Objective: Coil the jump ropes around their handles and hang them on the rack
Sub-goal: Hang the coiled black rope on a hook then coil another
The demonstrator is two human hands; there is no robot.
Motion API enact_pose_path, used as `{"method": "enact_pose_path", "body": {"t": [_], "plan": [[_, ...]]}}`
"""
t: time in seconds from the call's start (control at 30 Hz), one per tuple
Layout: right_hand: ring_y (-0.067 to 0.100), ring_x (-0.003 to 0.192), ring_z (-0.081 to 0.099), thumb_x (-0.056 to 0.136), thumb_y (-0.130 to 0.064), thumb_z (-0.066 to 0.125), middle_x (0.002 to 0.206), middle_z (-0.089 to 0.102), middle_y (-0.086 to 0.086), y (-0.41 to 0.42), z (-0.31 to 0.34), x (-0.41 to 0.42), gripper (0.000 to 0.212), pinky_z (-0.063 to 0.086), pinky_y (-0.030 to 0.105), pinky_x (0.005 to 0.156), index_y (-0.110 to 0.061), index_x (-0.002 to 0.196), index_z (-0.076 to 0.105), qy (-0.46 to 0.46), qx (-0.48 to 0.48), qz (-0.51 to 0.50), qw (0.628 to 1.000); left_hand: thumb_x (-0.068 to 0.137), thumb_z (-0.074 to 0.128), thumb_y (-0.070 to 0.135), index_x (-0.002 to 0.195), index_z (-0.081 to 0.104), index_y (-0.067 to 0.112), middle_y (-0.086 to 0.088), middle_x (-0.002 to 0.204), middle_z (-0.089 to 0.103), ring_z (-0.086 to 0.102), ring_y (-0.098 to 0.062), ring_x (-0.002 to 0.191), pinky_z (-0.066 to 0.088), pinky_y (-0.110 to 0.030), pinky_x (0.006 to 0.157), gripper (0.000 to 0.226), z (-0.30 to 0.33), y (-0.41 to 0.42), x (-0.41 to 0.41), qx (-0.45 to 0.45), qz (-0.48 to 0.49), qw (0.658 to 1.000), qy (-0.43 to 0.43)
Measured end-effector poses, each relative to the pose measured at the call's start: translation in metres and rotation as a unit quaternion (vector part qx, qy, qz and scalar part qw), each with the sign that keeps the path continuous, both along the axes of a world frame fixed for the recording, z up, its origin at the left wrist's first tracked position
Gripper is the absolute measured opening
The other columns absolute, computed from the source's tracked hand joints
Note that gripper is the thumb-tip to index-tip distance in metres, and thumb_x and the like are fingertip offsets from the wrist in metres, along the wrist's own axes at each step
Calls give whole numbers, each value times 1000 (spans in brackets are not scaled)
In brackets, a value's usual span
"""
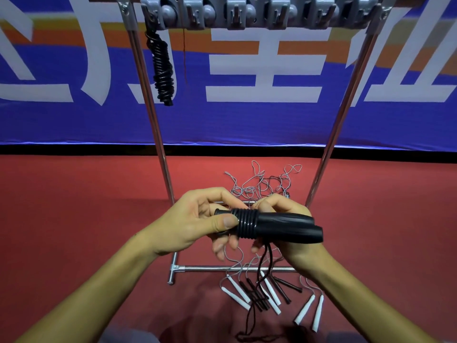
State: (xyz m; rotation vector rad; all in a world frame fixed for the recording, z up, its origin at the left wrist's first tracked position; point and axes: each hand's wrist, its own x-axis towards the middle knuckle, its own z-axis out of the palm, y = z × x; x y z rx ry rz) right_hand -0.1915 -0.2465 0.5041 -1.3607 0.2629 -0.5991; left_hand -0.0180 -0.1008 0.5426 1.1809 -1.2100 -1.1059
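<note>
Holding: two black handles [284, 226] side by side, black rope wound in tight turns at their left end.
Left hand [197, 224]: thumb and fingers pinch the coils.
Right hand [286, 219]: fingers curled round handles, above rack's base bar [210, 269].

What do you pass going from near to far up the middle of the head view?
White and black jump rope handles on the floor → black handles being coiled → tangled grey cords → blue banner → grey hook rack.
</note>
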Motion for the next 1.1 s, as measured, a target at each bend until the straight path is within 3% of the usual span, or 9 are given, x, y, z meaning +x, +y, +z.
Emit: {"method": "enact_pose_path", "body": {"t": [0.13,0.3,0.43,0.5,0.63,0.7,0.83,0.97,1.1], "plan": [[34,63,61,92,26,46,81,61,22,0,-5,-4,48,51,43,59,-16,89,69,-29,-37,22,999,97,69,18,119,63,6,-30,80,70,62,-22,52,61,-40,60,26,-2,0,3,-10,1,1000,19],[29,71,68,84,8,74,84,72,14,0,-4,-6,30,56,39,69,-18,100,78,-22,-79,-6,997,96,66,16,122,59,-1,-32,79,69,60,-21,50,61,-41,58,31,-2,-1,8,-18,31,999,29],[16,82,70,91,-3,74,87,76,-1,0,-4,-5,29,55,37,74,-31,93,79,10,-148,-84,985,95,67,17,120,58,-2,-33,77,68,60,-22,50,60,-40,57,33,-3,-2,5,-24,39,999,30],[8,77,69,95,-1,67,81,75,-5,5,-5,-2,31,54,31,74,-30,91,77,19,-124,-100,987,94,68,19,120,57,-4,-36,76,65,61,-22,50,60,-40,57,36,-5,-3,4,-34,64,997,27],[16,56,47,101,13,47,72,60,7,12,-1,3,20,40,28,55,2,89,59,13,-62,-47,997,97,66,10,119,58,-7,-29,76,70,58,-23,48,61,-42,57,29,-7,-7,0,-51,125,991,7],[16,56,38,95,1,53,75,53,12,10,0,3,9,30,27,53,1,87,57,1,-18,-20,1000,98,68,9,119,59,-7,-28,76,70,59,-22,49,60,-41,57,28,-8,-9,-3,-58,151,987,-1],[21,59,20,93,-33,67,68,22,17,11,-2,3,50,19,32,53,14,95,50,3,35,14,999,96,72,13,120,61,-3,-27,76,71,60,-25,50,61,-45,59,30,-13,-13,-5,-50,177,983,-23],[15,53,14,97,-37,67,64,18,1,16,-3,3,29,17,23,47,-13,82,63,-3,61,-7,998,95,70,14,122,63,3,-27,77,71,59,-28,50,62,-49,60,30,-17,-14,-8,-49,169,984,-39],[12,50,14,96,-32,70,63,20,-3,22,2,4,30,12,25,46,-18,72,59,19,103,-31,994,94,73,16,129,66,15,-17,75,73,63,-29,52,62,-45,62,35,-21,-14,-14,-69,185,976,-96]]}}
